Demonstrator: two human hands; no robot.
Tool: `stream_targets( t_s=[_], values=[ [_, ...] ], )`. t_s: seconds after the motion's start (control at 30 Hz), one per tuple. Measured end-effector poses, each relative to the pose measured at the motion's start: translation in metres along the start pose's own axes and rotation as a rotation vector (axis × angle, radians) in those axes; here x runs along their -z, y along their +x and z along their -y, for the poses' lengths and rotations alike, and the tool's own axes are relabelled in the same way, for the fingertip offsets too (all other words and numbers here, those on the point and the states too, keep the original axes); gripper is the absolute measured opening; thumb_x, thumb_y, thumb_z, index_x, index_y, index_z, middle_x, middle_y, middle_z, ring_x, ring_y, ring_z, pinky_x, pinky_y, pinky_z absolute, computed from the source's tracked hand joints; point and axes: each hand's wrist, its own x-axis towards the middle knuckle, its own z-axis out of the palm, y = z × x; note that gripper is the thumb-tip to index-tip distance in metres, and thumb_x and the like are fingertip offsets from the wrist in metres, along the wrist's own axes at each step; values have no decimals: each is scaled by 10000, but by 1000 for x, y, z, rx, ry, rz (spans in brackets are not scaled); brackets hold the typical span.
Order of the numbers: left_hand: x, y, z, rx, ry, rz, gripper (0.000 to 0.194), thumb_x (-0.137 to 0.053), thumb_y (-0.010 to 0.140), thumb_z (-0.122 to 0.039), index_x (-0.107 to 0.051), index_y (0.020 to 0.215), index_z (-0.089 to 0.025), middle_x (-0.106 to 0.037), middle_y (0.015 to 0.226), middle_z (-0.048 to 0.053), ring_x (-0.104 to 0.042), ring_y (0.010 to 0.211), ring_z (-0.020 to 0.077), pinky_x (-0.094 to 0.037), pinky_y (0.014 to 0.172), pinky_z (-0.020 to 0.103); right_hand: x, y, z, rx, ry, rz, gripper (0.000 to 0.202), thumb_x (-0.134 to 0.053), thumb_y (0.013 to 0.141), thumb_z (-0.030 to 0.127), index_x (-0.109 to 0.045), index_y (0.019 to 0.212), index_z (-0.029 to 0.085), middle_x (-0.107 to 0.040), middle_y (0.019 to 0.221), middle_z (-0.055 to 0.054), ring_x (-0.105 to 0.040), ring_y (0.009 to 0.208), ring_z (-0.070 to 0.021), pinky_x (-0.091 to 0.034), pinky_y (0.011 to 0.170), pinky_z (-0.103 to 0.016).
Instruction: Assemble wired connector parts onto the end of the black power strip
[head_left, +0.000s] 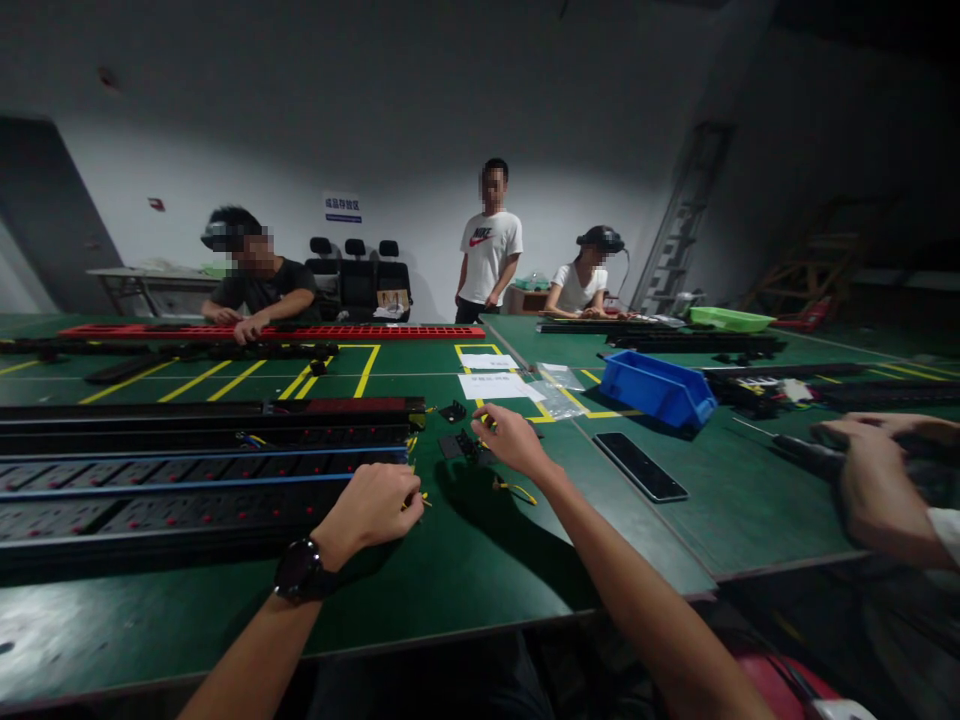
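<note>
My left hand [373,508], with a black watch on its wrist, is closed at the right end of the nearest long black socket strip [187,515]. Short yellow wire [426,499] pokes out past its fingertips. My right hand [511,438] reaches over several small black plastic parts [469,447], its fingers bent but apart, with nothing seen between them. One more black piece [453,411] lies just behind these parts. On the green table below my right hand rests a loose yellow wire [517,490]. Blue edging runs along the strips.
A phone [641,465] and a blue bin [657,388] lie to the right, with white paper sheets [495,386] behind my right hand. At far right, a co-worker's hands [874,460] hold a dark tool. Two people work across the table; another stands behind.
</note>
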Motion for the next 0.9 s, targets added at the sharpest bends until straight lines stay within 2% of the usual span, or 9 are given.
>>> stream_targets(
  t_s=[0.1, 0.17, 0.27, 0.47, 0.6, 0.67, 0.73, 0.8, 0.9],
  values=[
    [2, 0, -1, 7, -16, 2, 297, -507, 920, -316, -673, 717, -177, -700, 788, 64, -601, 669, 165, -340, 596, 281, 8, -1, -11, -63, -228, 81, 251, -585, 969, 378, -707, 1118, 217, -709, 1059, -89, -651, 912, -207, -414, 741, -275],
    [4, 0, -2, 11, -23, 5, 325, -509, 927, -354, -672, 710, -176, -690, 771, 62, -587, 653, 160, -331, 588, 279, 10, -1, -18, -85, -318, 133, 279, -571, 979, 410, -725, 1103, 213, -708, 1076, -108, -661, 943, -230, -425, 746, -284],
    [5, 0, -2, 16, -29, 10, 358, -519, 930, -407, -661, 696, -176, -679, 752, 58, -575, 636, 159, -328, 580, 278, 12, 0, -24, -131, -409, 183, 288, -535, 991, 370, -744, 1085, 195, -710, 1092, -135, -668, 974, -256, -440, 754, -303],
    [2, -1, -1, -14, -42, -56, 397, -538, 919, -464, -638, 662, -177, -647, 712, 47, -579, 644, 157, -320, 579, 282, 26, 2, -40, -318, -434, 133, 343, -423, 1018, 222, -730, 1164, 184, -694, 1167, -175, -669, 1037, -280, -452, 840, -363],
    [2, 0, -1, -1, -35, -29, 389, -539, 920, -462, -646, 677, -177, -655, 727, 52, -556, 636, 155, -300, 581, 282, 39, 2, -63, -441, -483, 73, 418, -408, 991, 151, -668, 1316, 188, -639, 1286, -198, -644, 1119, -303, -457, 891, -388],
    [2, 0, -1, 8, -34, -15, 378, -541, 919, -452, -648, 681, -179, -660, 733, 52, -544, 627, 153, -280, 576, 282, 41, 1, -73, -456, -520, 77, 437, -398, 982, 135, -665, 1326, 173, -622, 1307, -206, -614, 1169, -316, -457, 905, -392],
    [2, 0, 0, 7, -42, -17, 368, -546, 914, -446, -649, 682, -180, -663, 729, 50, -536, 618, 148, -270, 576, 282, 40, 2, -80, -451, -552, 99, 413, -393, 1000, 181, -692, 1283, 151, -626, 1295, -219, -592, 1195, -331, -452, 918, -400],
    [2, 0, 0, 2, -51, -31, 368, -548, 910, -446, -643, 675, -179, -661, 719, 48, -539, 614, 143, -272, 578, 282, 35, 3, -82, -438, -555, 115, 411, -415, 1025, 315, -707, 1253, 137, -634, 1286, -233, -585, 1198, -348, -450, 926, -413],
    [2, 0, 1, -2, -60, -41, 368, -543, 909, -438, -630, 661, -181, -653, 702, 45, -556, 621, 147, -284, 581, 286, 27, 5, -81, -381, -517, 136, 495, -492, 995, 511, -680, 1291, 161, -654, 1284, -216, -593, 1184, -345, -456, 921, -408]
  ],
)
